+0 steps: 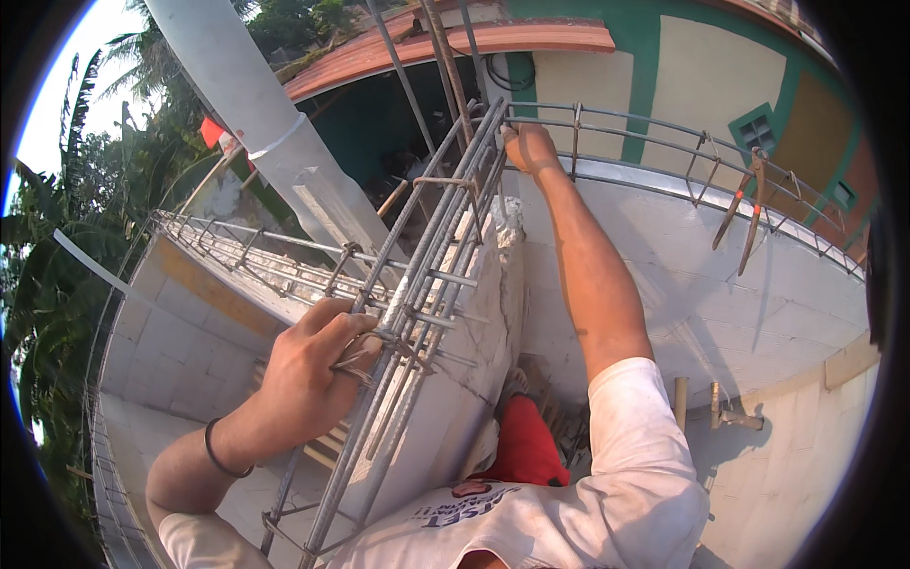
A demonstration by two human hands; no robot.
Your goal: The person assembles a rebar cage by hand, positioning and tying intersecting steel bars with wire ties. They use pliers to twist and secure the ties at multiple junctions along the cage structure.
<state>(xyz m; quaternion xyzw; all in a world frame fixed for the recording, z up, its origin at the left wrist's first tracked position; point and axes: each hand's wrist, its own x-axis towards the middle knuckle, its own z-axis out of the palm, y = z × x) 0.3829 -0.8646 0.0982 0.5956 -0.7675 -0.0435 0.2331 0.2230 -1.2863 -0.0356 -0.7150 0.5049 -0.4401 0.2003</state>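
A rebar cage [417, 284] of long ribbed bars and bent stirrups runs from my body toward the far corner above a block wall. My left hand [313, 365] is closed beside its near left bar, with a few thin tie wires [358, 358] sticking out between the fingers. At the far corner, my right hand [531, 147] has its fingers curled around a rebar [508, 121]; the fingertips are partly hidden. A pair of pincers [754, 204] with red marks on its handles hangs over the cage on the right-hand wall.
Block walls [607, 247] meet at the corner, with more rebar along their tops. A large pale pipe-like column [227, 76] leans across the left. Upright bars [445, 66] rise at the corner. Below are red cloth [526, 441] and pipe stubs [735, 417].
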